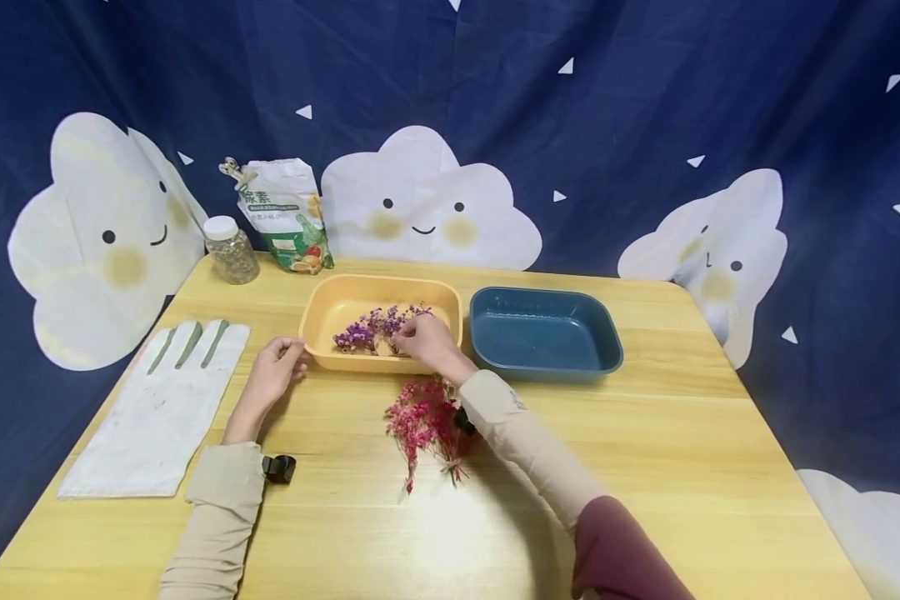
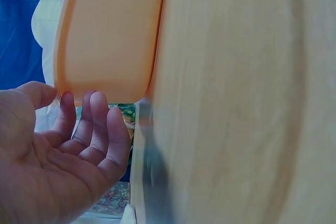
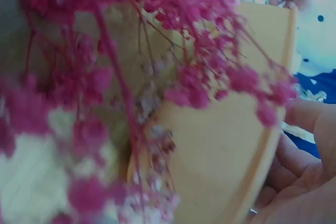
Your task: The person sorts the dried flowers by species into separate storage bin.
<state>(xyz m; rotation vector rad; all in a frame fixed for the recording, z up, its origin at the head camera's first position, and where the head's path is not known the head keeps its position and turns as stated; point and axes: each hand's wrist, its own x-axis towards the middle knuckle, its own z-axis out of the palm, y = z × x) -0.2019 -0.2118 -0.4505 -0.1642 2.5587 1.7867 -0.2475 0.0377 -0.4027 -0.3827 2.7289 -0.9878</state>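
A yellow plastic basin [image 1: 380,364] holds a bunch of purple dried flowers [image 1: 356,336]. At its near left corner, my left hand [image 1: 273,375] pinches the rim between thumb and index finger; the other fingers are bent loosely outside the wall in the left wrist view. My right hand [image 1: 429,342] reaches over the near rim into the basin, its curled fingertips pinching the purple flowers near their stems. Pink dried flowers [image 1: 420,417] lie on the table under my right forearm and fill much of the right wrist view, where the basin's wall partly hides my right fingers.
To the right stands a dark blue basin [image 1: 547,369]. White gloves [image 1: 150,425] with grey-green stripes lie at the left. A lidded jar [image 1: 234,257] and a clipped white-and-green bag [image 1: 288,218] stand at the back left, before a blue cloud-patterned curtain [image 1: 540,117].
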